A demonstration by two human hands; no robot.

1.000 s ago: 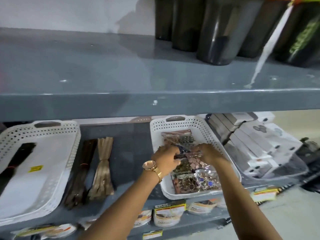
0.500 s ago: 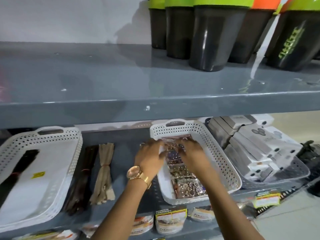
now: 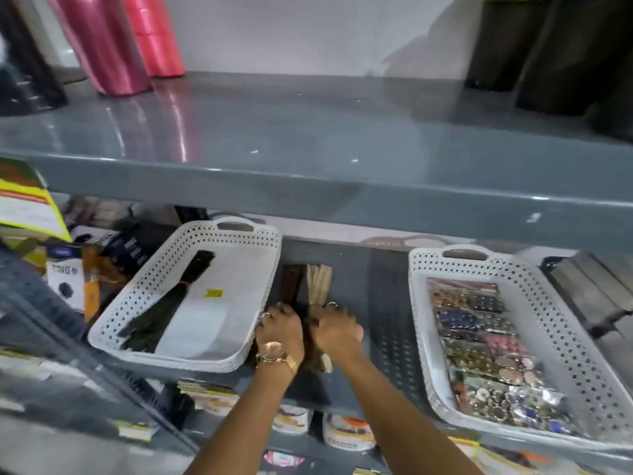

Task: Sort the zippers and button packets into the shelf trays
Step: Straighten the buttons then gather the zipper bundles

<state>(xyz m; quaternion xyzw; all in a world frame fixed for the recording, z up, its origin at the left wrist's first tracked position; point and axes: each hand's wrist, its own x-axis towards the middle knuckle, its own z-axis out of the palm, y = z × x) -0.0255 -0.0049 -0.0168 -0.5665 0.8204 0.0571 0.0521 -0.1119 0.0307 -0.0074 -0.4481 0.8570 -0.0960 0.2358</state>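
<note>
Two white perforated trays stand on the grey shelf. The left tray [image 3: 144, 296] holds a bundle of black zippers [image 3: 164, 310]. The right tray [image 3: 561, 323] is filled with rows of button packets [image 3: 479, 341]. Between the trays lie a dark brown zipper bundle [image 3: 291, 281] and a beige zipper bundle [image 3: 320, 281]. My left hand [image 3: 279, 332], with a gold watch on the wrist, is closed on the brown bundle. My right hand [image 3: 337, 329] is closed on the beige bundle. The middle of both bundles is hidden under my hands.
The upper shelf edge [image 3: 342, 197] overhangs the trays. Pink tumblers [image 3: 116, 42] stand at its back left, dark cups [image 3: 548, 46] at its right. Boxed goods [image 3: 68, 275] crowd the left of the trays. Packets [image 3: 346, 433] sit on the shelf below.
Both hands left the button tray and moved left onto the zipper bundles between the trays, closing on them. The view swung left.
</note>
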